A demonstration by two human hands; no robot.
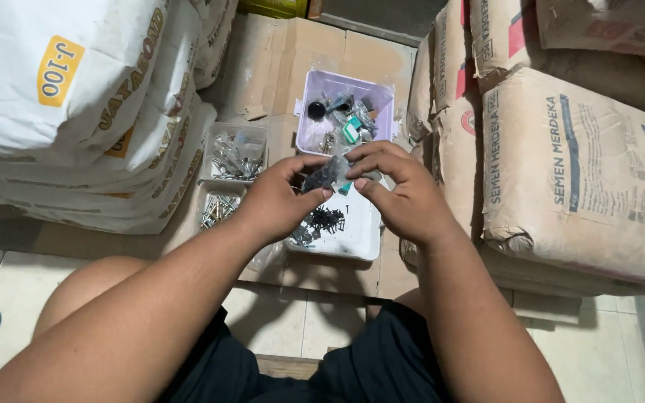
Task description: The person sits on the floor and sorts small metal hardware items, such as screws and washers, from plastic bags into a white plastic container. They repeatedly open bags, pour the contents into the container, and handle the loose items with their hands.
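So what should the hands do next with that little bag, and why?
Probably pull the small clear bag open. Both the left hand and right hand pinch it above the white tray, where loose dark screws already lie.

tray [363,237] partly hidden, bag [325,175] contents unclear

Small bag [325,175] above white tray [360,231], purple tub [315,86] behind, screw bins [237,153] left, sacks [576,164] both sides
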